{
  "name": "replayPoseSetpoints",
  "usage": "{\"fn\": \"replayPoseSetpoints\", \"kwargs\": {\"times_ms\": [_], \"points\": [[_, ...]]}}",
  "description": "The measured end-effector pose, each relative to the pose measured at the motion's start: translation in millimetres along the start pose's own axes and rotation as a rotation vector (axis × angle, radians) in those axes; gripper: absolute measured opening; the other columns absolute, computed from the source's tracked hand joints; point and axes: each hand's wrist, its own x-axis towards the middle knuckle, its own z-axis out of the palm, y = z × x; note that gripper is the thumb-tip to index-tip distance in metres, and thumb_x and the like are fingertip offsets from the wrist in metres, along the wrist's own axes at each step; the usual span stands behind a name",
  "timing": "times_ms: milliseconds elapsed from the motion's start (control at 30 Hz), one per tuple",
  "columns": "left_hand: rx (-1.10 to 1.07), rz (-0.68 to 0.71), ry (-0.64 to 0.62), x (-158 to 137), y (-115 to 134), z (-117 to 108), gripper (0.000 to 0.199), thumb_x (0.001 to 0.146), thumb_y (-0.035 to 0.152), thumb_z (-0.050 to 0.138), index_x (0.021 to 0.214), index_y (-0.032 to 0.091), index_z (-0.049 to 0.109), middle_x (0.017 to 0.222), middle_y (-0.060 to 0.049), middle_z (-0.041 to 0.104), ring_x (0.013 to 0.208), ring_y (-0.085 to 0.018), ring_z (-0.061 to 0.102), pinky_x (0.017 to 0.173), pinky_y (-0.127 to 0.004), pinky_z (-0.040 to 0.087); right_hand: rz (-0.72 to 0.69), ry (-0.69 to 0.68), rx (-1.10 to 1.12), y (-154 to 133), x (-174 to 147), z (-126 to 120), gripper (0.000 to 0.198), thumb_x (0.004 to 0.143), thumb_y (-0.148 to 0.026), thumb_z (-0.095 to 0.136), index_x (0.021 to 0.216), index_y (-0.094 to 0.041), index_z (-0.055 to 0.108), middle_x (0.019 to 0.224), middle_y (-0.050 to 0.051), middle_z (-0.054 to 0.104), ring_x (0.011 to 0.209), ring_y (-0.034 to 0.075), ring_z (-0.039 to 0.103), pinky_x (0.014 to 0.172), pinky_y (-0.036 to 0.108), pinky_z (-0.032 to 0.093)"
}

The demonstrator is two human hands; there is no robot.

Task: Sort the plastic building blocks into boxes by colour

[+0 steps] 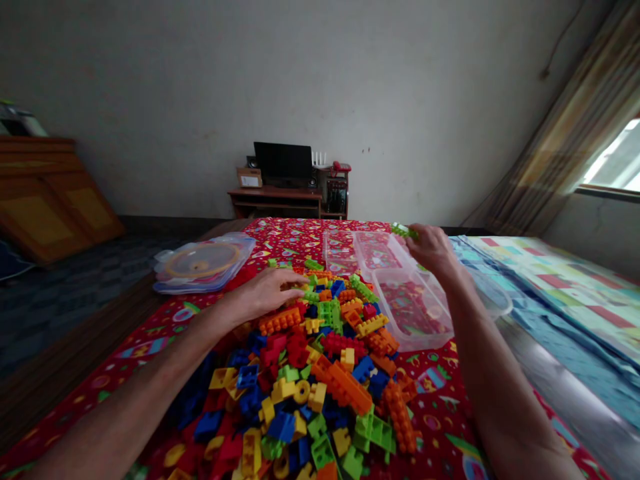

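My left hand (267, 291) reaches over the far side of a big heap of plastic building blocks (300, 393) in orange, yellow, blue, red and green. Its fingers and thumb are apart, close to a small green block (311, 295); whether they touch it I cannot tell. My right hand (434, 248) is raised over the far right part of a clear plastic box with compartments (415, 343). Its fingers pinch a long green block (401, 230), which sticks out to the left. Through the near compartment the red patterned cloth shows.
A stack of plastic lids (200, 263) lies on the left of the red tablecloth (135, 350). Right of the box sits another clear container (493, 293). A bed with a checked cover (565, 280) is at the right; a desk with a monitor (283, 163) stands by the wall.
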Motion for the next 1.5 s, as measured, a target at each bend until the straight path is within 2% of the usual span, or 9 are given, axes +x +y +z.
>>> {"fn": "replayPoseSetpoints", "kwargs": {"times_ms": [200, 500, 700, 833, 933, 1067, 1167, 1367, 1500], "points": [[0.008, -0.013, 0.009, 0, 5, 2, 0.029, 0.073, 0.034, 0.056, 0.091, 0.023, 0.076, 0.098, -0.002, 0.075, 0.090, -0.021, 0.068, 0.085, -0.029, 0.051, 0.285, -0.069, -0.164, 60, 3, 20, 0.029, 0.080, -0.024, 0.050, 0.092, -0.015, 0.074, 0.091, 0.016, 0.072, 0.082, 0.025, 0.065, 0.060, 0.029, 0.041], [-0.321, -0.137, 0.205, 3, -11, 6, 0.047, 0.069, 0.039, 0.063, 0.110, 0.019, 0.070, 0.088, -0.006, 0.075, 0.073, -0.021, 0.068, 0.065, -0.030, 0.054, 0.257, -0.078, -0.132, 74, 8, 43, 0.025, 0.079, -0.025, 0.054, 0.086, -0.013, 0.075, 0.075, 0.015, 0.072, 0.076, 0.025, 0.068, 0.062, 0.031, 0.048], [-0.513, -0.182, 0.189, 6, -17, 5, 0.050, 0.060, 0.037, 0.073, 0.107, 0.019, 0.070, 0.098, -0.006, 0.074, 0.081, -0.022, 0.069, 0.074, -0.034, 0.057, 0.249, -0.089, -0.037, 73, 10, 41, 0.047, 0.076, -0.018, 0.058, 0.122, -0.011, 0.063, 0.101, 0.017, 0.071, 0.093, 0.028, 0.066, 0.075, 0.034, 0.049], [-0.561, -0.149, 0.168, 5, -9, 1, 0.048, 0.059, 0.031, 0.075, 0.105, 0.019, 0.070, 0.101, -0.005, 0.074, 0.090, -0.024, 0.068, 0.084, -0.037, 0.056, 0.175, -0.041, 0.040, 54, 11, 25, 0.048, 0.080, -0.020, 0.057, 0.127, -0.011, 0.058, 0.106, 0.018, 0.069, 0.098, 0.029, 0.064, 0.082, 0.036, 0.048], [-0.563, -0.108, 0.170, 4, 0, 0, 0.046, 0.061, 0.030, 0.074, 0.105, 0.019, 0.070, 0.104, -0.004, 0.073, 0.095, -0.024, 0.067, 0.088, -0.037, 0.054, 0.014, 0.028, 0.187, 11, 4, 8, 0.035, 0.087, -0.023, 0.052, 0.118, -0.012, 0.065, 0.101, 0.017, 0.070, 0.093, 0.025, 0.065, 0.083, 0.034, 0.046], [-0.460, -0.048, 0.183, -2, 18, -3, 0.043, 0.068, 0.033, 0.070, 0.109, 0.021, 0.069, 0.108, -0.003, 0.072, 0.098, -0.023, 0.066, 0.089, -0.036, 0.053, -0.380, -0.159, 0.582, -64, -22, -7, 0.033, 0.092, -0.032, 0.049, 0.115, -0.016, 0.066, 0.092, 0.009, 0.072, 0.076, 0.015, 0.064, 0.068, 0.024, 0.044], [-0.348, 0.005, 0.198, -8, 30, -4, 0.037, 0.071, 0.034, 0.068, 0.106, 0.021, 0.069, 0.107, -0.003, 0.072, 0.096, -0.023, 0.067, 0.091, -0.035, 0.052, -0.596, -0.283, 0.618, -102, -41, -7, 0.024, 0.090, -0.027, 0.051, 0.104, -0.018, 0.069, 0.079, 0.004, 0.069, 0.066, 0.010, 0.057, 0.059, 0.022, 0.035], [-0.257, 0.034, 0.217, -9, 33, 3, 0.034, 0.079, 0.041, 0.060, 0.106, 0.021, 0.069, 0.108, -0.004, 0.072, 0.096, -0.022, 0.066, 0.088, -0.034, 0.054, -0.567, -0.313, 0.618, -97, -38, -6, 0.021, 0.082, -0.014, 0.050, 0.084, -0.015, 0.071, 0.066, -0.001, 0.062, 0.058, 0.007, 0.048, 0.056, 0.022, 0.031], [-0.183, 0.091, 0.186, -9, 31, 8, 0.035, 0.083, 0.038, 0.055, 0.110, 0.021, 0.068, 0.114, -0.005, 0.070, 0.100, -0.022, 0.065, 0.090, -0.034, 0.052, -0.321, -0.186, 0.655, -60, -16, -7, 0.026, 0.079, -0.019, 0.049, 0.087, -0.013, 0.073, 0.059, 0.000, 0.061, 0.055, 0.009, 0.054, 0.056, 0.022, 0.037]]}}
